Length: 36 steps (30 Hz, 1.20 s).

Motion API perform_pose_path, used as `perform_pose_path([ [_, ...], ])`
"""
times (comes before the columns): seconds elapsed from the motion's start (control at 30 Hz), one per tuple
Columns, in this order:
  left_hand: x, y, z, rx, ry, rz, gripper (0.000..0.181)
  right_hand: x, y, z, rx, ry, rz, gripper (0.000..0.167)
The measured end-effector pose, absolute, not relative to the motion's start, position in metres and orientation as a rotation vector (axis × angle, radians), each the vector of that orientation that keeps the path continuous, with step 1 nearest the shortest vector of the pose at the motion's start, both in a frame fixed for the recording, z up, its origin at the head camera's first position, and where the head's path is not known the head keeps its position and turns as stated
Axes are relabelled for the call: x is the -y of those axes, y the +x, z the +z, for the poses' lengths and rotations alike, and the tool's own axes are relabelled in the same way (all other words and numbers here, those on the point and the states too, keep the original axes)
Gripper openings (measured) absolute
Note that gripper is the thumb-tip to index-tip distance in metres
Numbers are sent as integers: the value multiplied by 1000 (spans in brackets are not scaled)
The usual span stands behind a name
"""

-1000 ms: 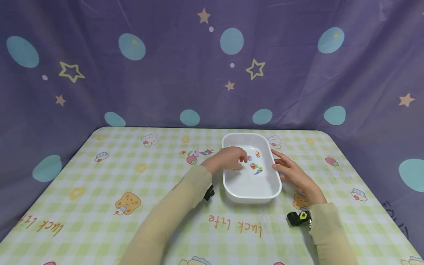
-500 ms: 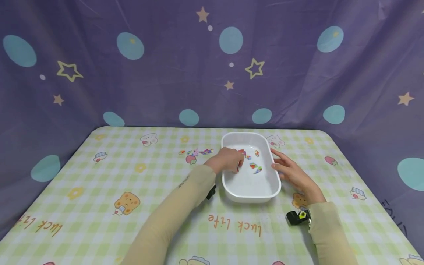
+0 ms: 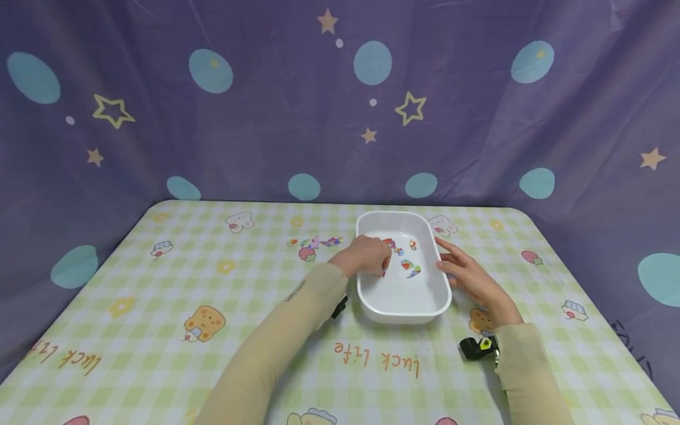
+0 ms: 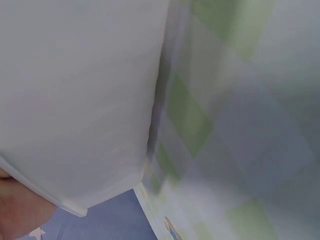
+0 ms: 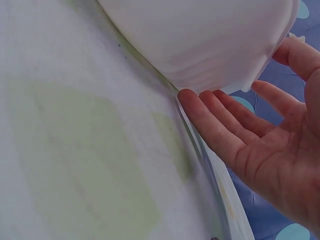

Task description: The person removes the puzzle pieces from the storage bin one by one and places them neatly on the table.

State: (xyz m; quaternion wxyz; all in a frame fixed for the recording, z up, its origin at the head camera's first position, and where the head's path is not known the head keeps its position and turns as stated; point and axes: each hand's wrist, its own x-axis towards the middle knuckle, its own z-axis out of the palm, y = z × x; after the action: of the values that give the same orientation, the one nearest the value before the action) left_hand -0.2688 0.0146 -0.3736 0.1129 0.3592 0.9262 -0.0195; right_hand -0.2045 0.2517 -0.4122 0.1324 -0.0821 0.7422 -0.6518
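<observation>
A white rectangular tray (image 3: 409, 298) stands on the table and holds several small flat colourful pieces (image 3: 406, 264). My left hand (image 3: 366, 255) reaches over its left rim, fingers curled down to the tray floor. A reddish bit of one piece (image 3: 383, 273) shows at the fingertips, which seem to pinch it; most of it is hidden. In the left wrist view, only part of the left hand (image 4: 22, 210) shows above the tray's outer wall (image 4: 80, 100). My right hand (image 3: 475, 281) touches the tray's right side with extended fingers; the right wrist view shows these fingers (image 5: 215, 120) against the outer wall.
More small colourful pieces (image 3: 332, 241) lie on the table left of the tray. A green and white checked cloth (image 3: 159, 277) with printed cartoons covers the table. Behind it hangs a purple curtain (image 3: 276, 118). A black camera (image 3: 478, 348) sits at the right wrist.
The left hand's fingers have lowered and closed onto a piece at the left of the tray floor, uncovering a red piece farther back. The right hand stays against the tray.
</observation>
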Motion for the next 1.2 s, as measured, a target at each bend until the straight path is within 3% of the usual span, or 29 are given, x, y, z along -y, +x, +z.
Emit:
perform_pose_path([
  [1.2, -12, -275, -378, -2726, 1177, 212, 19, -253, -206, -415, -2150, -254, -1897, 64],
])
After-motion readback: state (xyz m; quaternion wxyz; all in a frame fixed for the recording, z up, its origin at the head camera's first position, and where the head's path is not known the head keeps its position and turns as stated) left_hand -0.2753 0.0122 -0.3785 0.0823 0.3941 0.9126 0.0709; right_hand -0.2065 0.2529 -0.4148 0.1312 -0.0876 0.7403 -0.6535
